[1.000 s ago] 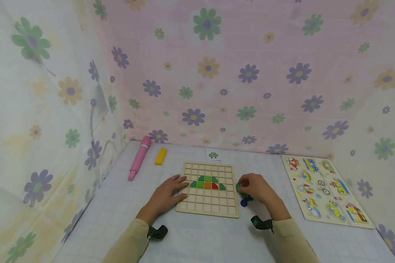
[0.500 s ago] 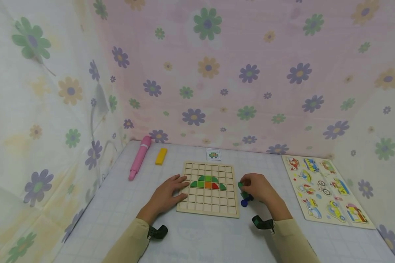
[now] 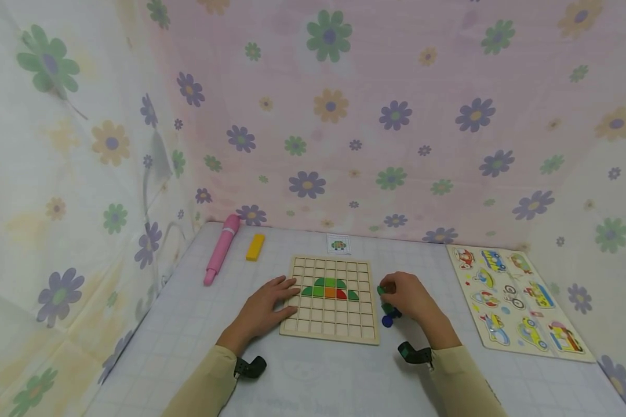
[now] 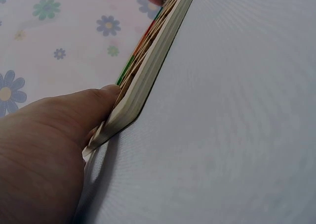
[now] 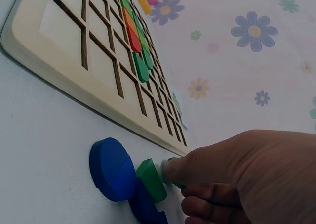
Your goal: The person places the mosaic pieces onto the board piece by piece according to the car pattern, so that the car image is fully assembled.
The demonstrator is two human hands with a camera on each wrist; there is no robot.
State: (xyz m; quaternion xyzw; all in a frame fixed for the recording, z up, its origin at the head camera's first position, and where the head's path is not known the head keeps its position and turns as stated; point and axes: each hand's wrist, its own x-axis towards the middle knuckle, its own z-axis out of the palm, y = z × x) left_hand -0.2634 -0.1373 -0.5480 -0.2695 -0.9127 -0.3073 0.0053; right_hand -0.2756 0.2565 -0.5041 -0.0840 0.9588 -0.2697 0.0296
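Note:
A wooden grid board lies on the table, with green, orange and red pieces set in its middle cells. My left hand rests on the board's left edge, fingers extended; its thumb lies along the rim in the left wrist view. Beside the board's right edge, my right hand pinches a small green piece, mostly hidden by thumb and fingers. Close under that hand, several loose pieces lie on the table: a blue round shape, another green piece and a dark blue one.
Behind the board lies a small pattern card. A yellow block and a pink stick-shaped thing are at the back left. On the right is a picture puzzle board. Flowered cloth walls surround the table.
My right hand has shifted very slightly away from the board with the green piece between its fingers. The left hand and the board stay in place.

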